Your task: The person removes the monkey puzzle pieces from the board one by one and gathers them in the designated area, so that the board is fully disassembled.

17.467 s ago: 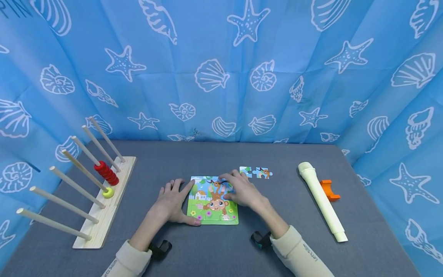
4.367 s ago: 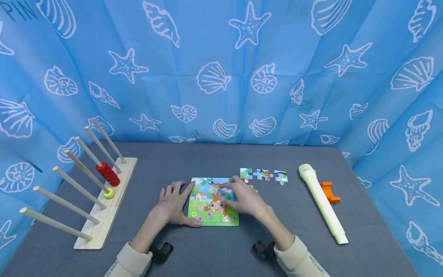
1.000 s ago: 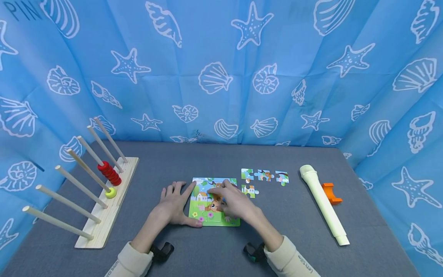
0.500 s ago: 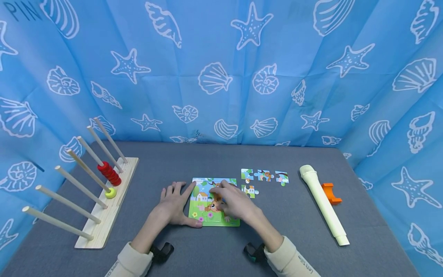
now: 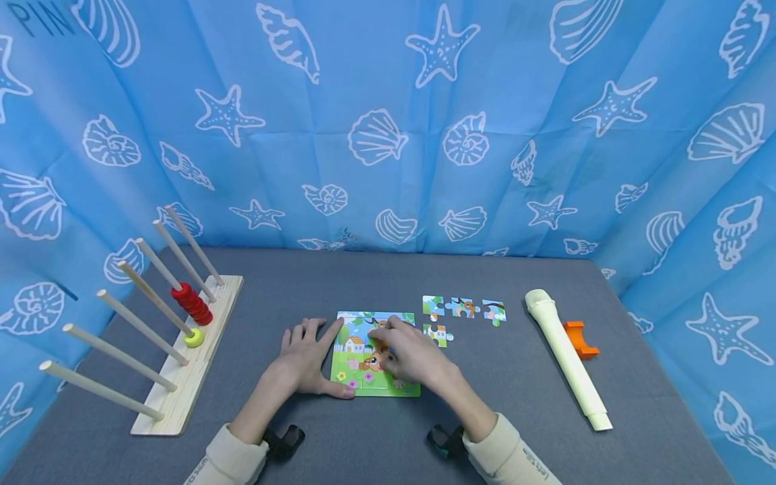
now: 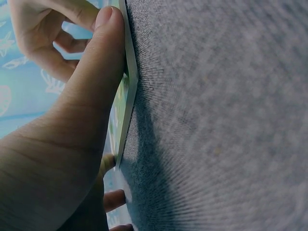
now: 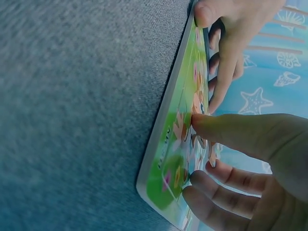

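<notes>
1. The puzzle board [image 5: 388,392] lies flat on the grey worktop [image 5: 339,444], between both hands.
2. Left hand [image 5: 305,364]: grip spread wide, thumb on the board's near left corner, index finger at its far left corner.
3. Right hand [image 5: 419,356]: grip nearly closed, thumb and index finger pinching a raised piece [image 7: 211,155] at the board.
4. Four loose pieces [image 5: 463,308] lie near the board's far right corner.

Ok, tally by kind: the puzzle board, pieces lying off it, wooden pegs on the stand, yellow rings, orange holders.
Puzzle board: 1
Loose pieces: 4
Wooden pegs: 7
Yellow ring: 1
Orange holder: 1
Total: 14
</notes>
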Demonstrator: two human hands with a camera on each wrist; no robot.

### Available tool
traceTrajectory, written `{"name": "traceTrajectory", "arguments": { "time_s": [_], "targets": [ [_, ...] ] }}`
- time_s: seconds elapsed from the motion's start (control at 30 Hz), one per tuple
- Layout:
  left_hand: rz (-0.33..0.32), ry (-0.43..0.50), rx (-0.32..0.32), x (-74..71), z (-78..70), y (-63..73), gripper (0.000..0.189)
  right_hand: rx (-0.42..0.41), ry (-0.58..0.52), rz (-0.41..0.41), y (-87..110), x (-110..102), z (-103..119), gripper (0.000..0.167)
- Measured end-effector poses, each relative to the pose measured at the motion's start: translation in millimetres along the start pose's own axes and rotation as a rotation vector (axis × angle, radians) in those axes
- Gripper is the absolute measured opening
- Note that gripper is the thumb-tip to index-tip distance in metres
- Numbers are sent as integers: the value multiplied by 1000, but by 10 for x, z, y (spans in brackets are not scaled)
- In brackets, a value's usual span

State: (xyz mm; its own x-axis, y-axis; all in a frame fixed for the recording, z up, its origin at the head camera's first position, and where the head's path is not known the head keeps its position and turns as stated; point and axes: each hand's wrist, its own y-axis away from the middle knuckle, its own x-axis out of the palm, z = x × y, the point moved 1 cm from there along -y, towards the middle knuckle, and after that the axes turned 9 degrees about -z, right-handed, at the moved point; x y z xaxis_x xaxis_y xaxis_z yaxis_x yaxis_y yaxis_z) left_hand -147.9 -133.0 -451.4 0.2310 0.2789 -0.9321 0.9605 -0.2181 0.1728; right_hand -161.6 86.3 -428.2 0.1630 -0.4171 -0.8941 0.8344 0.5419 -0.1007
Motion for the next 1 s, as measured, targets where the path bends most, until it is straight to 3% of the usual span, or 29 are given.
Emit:
{"name": "traceTrajectory", "arguments": {
  "time_s": [0.27, 0.7, 1.0],
  "targets": [
    [7, -2, -8, 6, 1, -3, 128, -46, 56, -16, -22, 25, 6, 37],
    [16, -12, -10, 8, 6, -11, 129, -79, -48, -19, -7, -24, -75, 34],
    [17, -17, -18, 11, -2, -15, 130, 15, 12, -4, 70, -193, -235, 46]
  ]
}}
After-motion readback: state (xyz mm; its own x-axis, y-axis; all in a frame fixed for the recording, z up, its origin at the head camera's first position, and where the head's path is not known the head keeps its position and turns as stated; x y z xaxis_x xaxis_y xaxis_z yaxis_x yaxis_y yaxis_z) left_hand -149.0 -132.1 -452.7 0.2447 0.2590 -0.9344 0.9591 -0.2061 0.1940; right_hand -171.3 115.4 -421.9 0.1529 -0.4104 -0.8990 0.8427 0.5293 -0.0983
